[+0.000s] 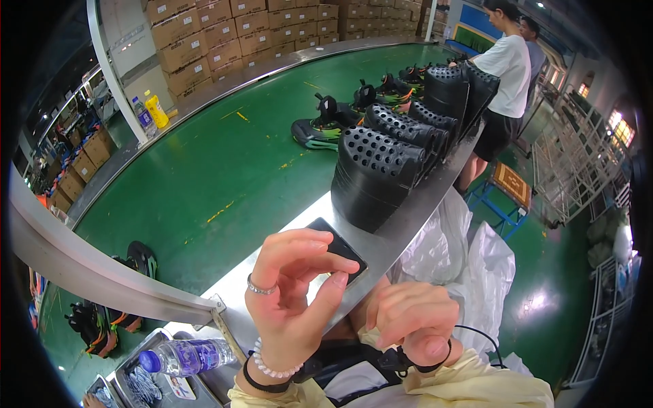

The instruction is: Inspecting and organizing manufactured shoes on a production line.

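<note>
My left hand (296, 292) is raised over the metal edge of the bench, with a ring and a beaded bracelet on it. Its fingers curve loosely toward the thumb, the index finger stands apart, and nothing shows between them. Just behind its fingertips, a flat black rectangular object (345, 246) lies on the metal ledge (269, 262), partly covered by the hand. My right hand (416, 318) hangs to the right with its fingers curled in and nothing visible in them. Beyond the ledge stands a row of black moulded shells with round holes (371, 180).
Black sports shoes (326, 122) line the green belt (204, 170) behind the shells. A water bottle (187, 357) lies on a metal tray at lower left. A curved white frame (102, 268) crosses the left side. Two people (507, 68) stand far right, near a stool (505, 194).
</note>
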Available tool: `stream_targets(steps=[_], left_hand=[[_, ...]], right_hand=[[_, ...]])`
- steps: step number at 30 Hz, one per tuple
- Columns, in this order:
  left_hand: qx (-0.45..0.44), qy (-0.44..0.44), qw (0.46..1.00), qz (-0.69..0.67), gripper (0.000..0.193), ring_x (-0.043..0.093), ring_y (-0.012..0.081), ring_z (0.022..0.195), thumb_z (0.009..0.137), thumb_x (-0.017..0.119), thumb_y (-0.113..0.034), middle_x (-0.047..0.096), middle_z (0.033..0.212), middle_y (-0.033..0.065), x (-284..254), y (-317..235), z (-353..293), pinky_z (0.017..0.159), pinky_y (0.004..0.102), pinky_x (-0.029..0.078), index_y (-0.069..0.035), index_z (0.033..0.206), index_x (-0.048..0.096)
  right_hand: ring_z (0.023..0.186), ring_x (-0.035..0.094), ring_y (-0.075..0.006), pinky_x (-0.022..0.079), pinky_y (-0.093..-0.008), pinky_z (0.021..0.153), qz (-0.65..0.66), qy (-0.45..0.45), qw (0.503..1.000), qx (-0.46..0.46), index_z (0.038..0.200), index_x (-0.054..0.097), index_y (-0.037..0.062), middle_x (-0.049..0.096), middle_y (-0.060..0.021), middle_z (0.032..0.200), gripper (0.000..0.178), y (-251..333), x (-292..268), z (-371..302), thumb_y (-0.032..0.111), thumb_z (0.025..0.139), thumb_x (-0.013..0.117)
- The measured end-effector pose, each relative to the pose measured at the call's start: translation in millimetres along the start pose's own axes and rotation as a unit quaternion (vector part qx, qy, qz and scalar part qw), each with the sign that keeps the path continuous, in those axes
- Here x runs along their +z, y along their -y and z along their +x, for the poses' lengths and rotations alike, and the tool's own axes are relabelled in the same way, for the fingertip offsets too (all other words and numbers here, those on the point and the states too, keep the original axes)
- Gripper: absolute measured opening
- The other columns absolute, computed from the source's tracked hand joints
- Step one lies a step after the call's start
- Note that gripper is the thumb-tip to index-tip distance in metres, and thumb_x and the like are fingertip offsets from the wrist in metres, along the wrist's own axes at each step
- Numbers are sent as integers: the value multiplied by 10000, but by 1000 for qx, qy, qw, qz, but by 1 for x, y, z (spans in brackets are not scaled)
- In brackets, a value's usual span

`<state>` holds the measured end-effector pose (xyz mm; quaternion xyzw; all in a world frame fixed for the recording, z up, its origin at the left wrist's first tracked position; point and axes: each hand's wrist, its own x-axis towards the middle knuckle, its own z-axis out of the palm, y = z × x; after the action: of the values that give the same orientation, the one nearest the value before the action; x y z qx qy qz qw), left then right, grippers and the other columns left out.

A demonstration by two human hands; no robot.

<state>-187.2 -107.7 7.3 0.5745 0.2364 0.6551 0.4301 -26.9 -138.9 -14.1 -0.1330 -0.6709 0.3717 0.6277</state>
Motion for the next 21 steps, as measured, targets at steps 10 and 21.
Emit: stream_targets(steps=[10, 21], left_hand=[[-8, -34, 997, 75, 455, 683, 199, 848, 745, 685, 143, 494, 1155, 134, -13, 9, 11, 841, 303, 531, 14, 1149, 521], [75, -164, 962, 203, 130, 441, 282, 1278, 809, 657, 45, 415, 1366, 109, -86, 59, 46, 1018, 420, 441, -75, 857, 639]], right_hand=[[509, 511, -217, 408, -321, 499, 8, -2, 1000, -9, 798, 652, -34, 489, -40, 556, 492, -9, -3, 1, 417, 946, 520], [449, 498, -203, 453, -315, 499, -5, -56, 998, 10, 697, 640, -57, 470, -44, 490, 638, -10, 3, -3, 498, 969, 480]])
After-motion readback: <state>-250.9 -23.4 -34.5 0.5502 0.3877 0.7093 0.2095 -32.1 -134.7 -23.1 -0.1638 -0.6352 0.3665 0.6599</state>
